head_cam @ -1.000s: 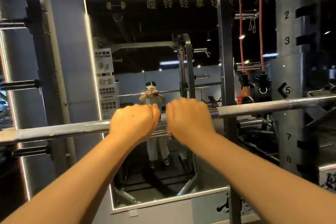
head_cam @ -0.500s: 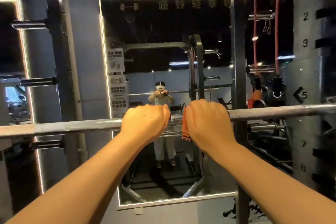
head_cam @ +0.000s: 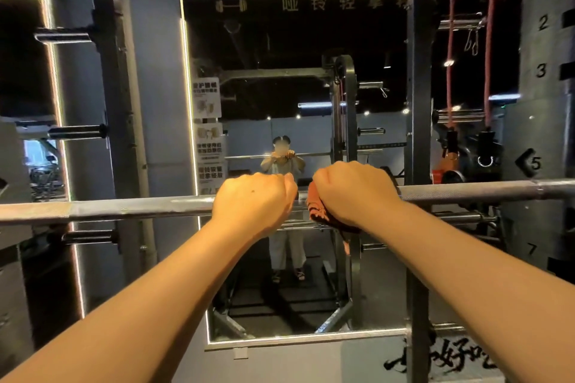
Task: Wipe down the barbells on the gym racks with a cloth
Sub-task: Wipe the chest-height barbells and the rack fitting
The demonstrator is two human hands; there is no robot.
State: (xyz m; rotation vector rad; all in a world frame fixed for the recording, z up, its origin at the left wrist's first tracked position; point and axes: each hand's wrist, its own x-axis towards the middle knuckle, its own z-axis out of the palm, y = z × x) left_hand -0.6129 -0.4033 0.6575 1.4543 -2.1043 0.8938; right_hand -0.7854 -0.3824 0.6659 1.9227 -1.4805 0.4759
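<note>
Head-height view forward and down along two bare forearms (head_cam: 155, 305), reaching from the lower corners of the frame to a barbell (head_cam: 124, 210) lying across the middle, slightly higher at the right edge than at the left. Left hand (head_cam: 253, 199) just left of centre, knuckles up, fingers curled over the top and far side of the bar in a closed grip on the bare steel. Right hand (head_cam: 354, 193) just right of centre, close beside the left but not touching it, fingers wrapped round an orange-red cloth (head_cam: 315, 208) pressed against the bar. Cloth bunched under the palm, with a fold showing at the thumb side and a tail hanging below the bar. Behind the bar, a tall mirror (head_cam: 311, 40) edged with a white light strip (head_cam: 186, 102), filling the centre of the frame and reflecting a standing person (head_cam: 284, 242) with both hands raised to a bar, face blurred. Printed notices (head_cam: 207, 96) down the mirror's left side, yellow lettering (head_cam: 326, 3) along its top. Dark rack upright (head_cam: 417, 102) rising right of centre in front of the mirror. Two red bands (head_cam: 449, 71) hanging in the upper right. Grey post (head_cam: 541, 102) at the far right edge, numbered down its face. Short black pegs (head_cam: 77, 132) sticking out at the left of the frame.
</note>
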